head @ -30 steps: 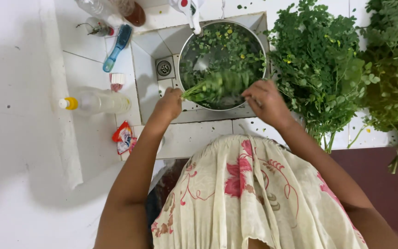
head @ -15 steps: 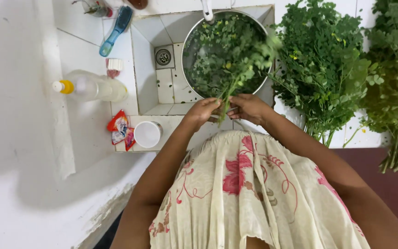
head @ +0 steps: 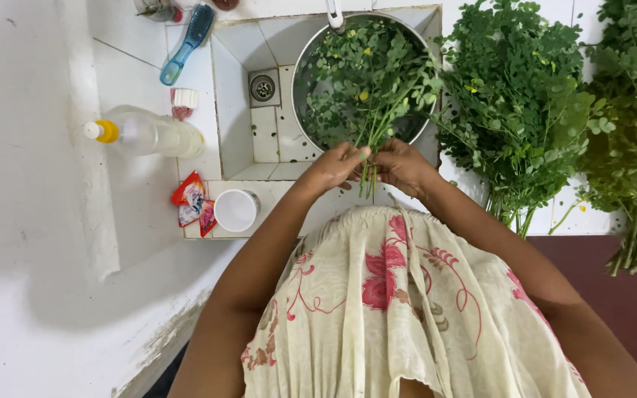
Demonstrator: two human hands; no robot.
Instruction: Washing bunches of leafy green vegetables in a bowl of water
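My left hand and my right hand meet at the front edge of a white tiled sink. Together they pinch the stems of a small bunch of green leafy sprigs. The bunch's leaves fan out over a round metal bowl that sits in the sink and holds more wet green leaves. The stem ends poke down between my two hands.
Two big heaps of leafy greens lie on the counter right of the sink. Left of the sink lie a clear bottle with a yellow cap, a blue brush, a white cup and red sachets. The sink drain shows.
Both hands pulled back from the bowl toward my body and came together, lifting a bunch of sprigs by its stems. The view also shifted slightly.
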